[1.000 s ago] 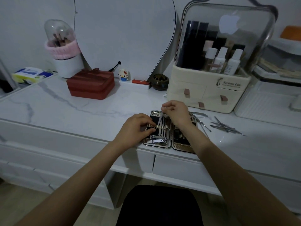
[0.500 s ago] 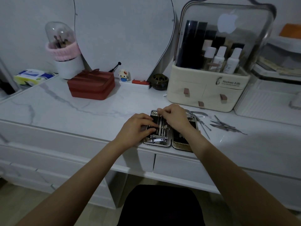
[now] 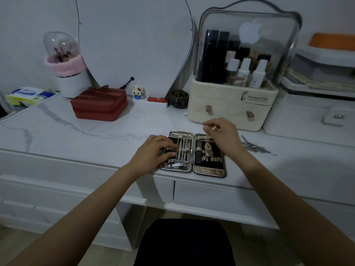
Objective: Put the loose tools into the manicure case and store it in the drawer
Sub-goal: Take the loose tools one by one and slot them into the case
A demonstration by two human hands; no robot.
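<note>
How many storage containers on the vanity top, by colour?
Red: 1, zip case
Cream: 1, cosmetic organizer
White: 1, brush holder
Silver: 1, open manicure case
Total: 4

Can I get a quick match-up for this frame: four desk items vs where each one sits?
Items:
1. manicure case
2. loose tools
3. red box
4. left hand

Places:
A. on the desk, right of the case
B. back left, in front of the mirror
C. resting on the case's left half
D. lying open at the desk's front edge

Pairs: 1-D, 2-A, 3-B, 4-C
</note>
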